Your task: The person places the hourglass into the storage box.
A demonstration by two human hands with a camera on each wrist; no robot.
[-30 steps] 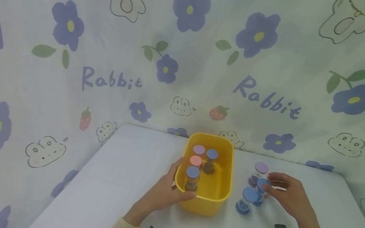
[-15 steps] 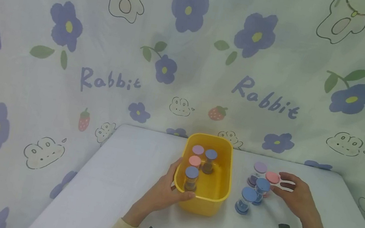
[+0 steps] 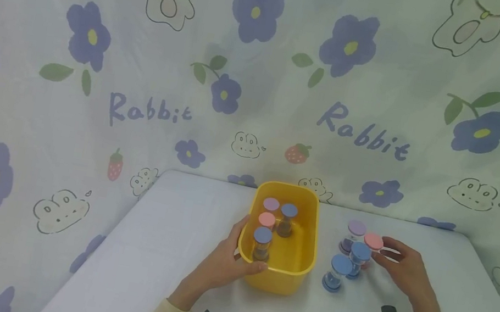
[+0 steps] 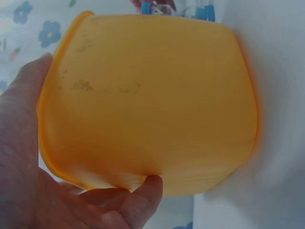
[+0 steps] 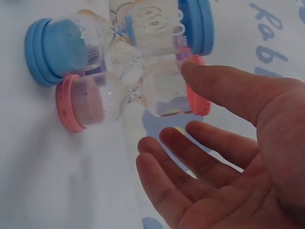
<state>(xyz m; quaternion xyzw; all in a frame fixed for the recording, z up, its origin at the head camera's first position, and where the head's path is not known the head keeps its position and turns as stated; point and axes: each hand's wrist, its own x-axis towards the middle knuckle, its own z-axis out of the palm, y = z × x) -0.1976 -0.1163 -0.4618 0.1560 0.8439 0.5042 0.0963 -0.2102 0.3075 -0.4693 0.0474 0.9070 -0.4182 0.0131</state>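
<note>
My left hand (image 3: 228, 261) holds the yellow plastic bin (image 3: 275, 283) at its left side, thumb over the near rim; in the left wrist view, fingers lie along the wall of the bin (image 4: 157, 105). Beside the pink-capped hourglass (image 3: 373, 241), my right hand (image 3: 405, 270) has its fingers spread. The right wrist view shows the thumb close to the top cap of that pink hourglass (image 5: 90, 105); contact is unclear. Two blue-capped hourglasses, a nearer one (image 3: 341, 265) and a farther one (image 3: 360, 252), and a purple-capped hourglass (image 3: 356, 229) stand close by, upright.
Inside the bin are a purple-capped hourglass (image 3: 271, 204), a pink-capped hourglass (image 3: 266, 219) and two with blue caps, one at the near left (image 3: 263, 235) and another farther back (image 3: 289, 210). Behind the white table (image 3: 189, 218) hangs a rabbit-print curtain (image 3: 265, 69).
My right hand has shifted slightly right, off the blue hourglass it was over, and now lies beside the pink one. The left hand and the bin have stayed in place.
</note>
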